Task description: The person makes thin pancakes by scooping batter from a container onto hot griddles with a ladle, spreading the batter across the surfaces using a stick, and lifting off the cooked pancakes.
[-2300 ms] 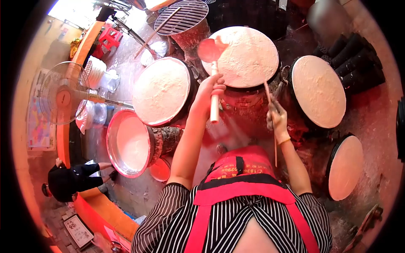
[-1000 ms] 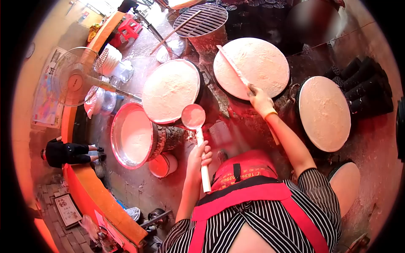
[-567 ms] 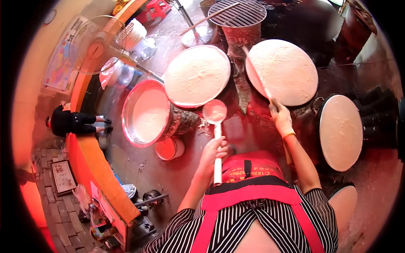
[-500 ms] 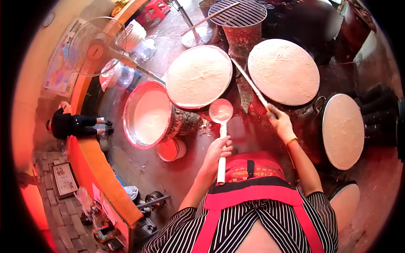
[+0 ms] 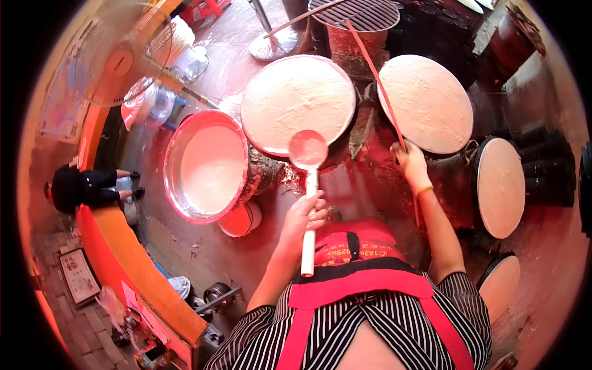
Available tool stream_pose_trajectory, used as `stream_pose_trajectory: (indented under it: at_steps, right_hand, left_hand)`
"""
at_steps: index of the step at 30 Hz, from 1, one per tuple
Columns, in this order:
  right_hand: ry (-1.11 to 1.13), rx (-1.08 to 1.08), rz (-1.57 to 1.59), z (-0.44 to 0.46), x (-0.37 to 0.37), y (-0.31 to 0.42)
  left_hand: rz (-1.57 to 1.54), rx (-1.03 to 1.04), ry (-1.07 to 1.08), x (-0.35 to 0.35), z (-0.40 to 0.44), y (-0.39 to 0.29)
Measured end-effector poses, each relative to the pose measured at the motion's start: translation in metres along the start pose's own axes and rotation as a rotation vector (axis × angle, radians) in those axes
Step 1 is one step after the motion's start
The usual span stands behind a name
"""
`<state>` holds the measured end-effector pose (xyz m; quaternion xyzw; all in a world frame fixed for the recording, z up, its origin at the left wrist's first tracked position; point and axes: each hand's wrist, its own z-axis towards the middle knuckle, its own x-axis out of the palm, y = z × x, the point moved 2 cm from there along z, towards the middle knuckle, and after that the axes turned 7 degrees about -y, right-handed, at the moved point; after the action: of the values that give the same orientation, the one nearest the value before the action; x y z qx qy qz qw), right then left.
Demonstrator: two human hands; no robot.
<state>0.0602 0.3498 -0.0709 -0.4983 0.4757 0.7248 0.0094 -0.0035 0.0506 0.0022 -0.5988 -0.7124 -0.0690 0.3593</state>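
Note:
My left hand (image 5: 302, 219) is closed around the pale handle of a ladle (image 5: 308, 151), whose bowl overlaps the near edge of the middle round griddle (image 5: 302, 102) in my view. I cannot tell if the bowl touches it. A thin pale layer, like batter, covers that griddle. In my right hand (image 5: 412, 168) is a long thin stick (image 5: 375, 73), slanting up and left past the edge of the right-hand coated griddle (image 5: 427, 105). Its far tip shows near a round grate. Left of the ladle stands a wide pink-rimmed tub (image 5: 213, 163) of pale liquid batter.
Two more coated griddles (image 5: 501, 188) (image 5: 501, 288) stand at the right. A slatted round grate (image 5: 361, 13) is at the far side. A small red bucket (image 5: 239, 220) sits below the tub. A fan (image 5: 120, 61) and a person in black (image 5: 86, 187) are at the left, by an orange-topped counter (image 5: 132, 265).
The stick's far tip has moved from beside the middle griddle up toward the grate, and the stick now shows a narrower, redder side. The ladle's bowl now overlaps the middle griddle. The view has shifted slightly.

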Motion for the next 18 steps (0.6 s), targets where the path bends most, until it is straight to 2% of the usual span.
stream_pose_trajectory:
  at_steps: [1,2,5,7,11,17,18]
  right_hand:
    - [-0.006,-0.122,-0.163,0.022,0.007,0.016]
    - [-0.057,-0.135,-0.120,0.043,0.024,0.012]
    - [-0.024,0.030,-0.055,0.113,0.054,0.034]
    - [0.074,0.001,-0.181,0.159,0.066,0.064]
    - [0.016,-0.182,-0.419,0.253,0.120,0.099]
    - [0.122,-0.225,-0.397,0.306,0.183,0.144]
    - [0.074,-0.261,-0.423,0.307,0.188,0.149]
  left_hand:
    - [0.032,0.074,-0.053,-0.007,-0.009,-0.011]
    - [0.055,0.158,-0.085,-0.019,-0.013,-0.020]
    - [0.070,0.341,-0.174,-0.056,-0.023,-0.048]
    - [0.025,0.405,-0.272,-0.073,-0.029,-0.065]
    - [-0.137,0.527,-0.365,-0.104,-0.043,-0.087]
    - [-0.354,0.637,-0.540,-0.113,-0.066,-0.090]
    - [-0.385,0.640,-0.562,-0.113,-0.067,-0.090]
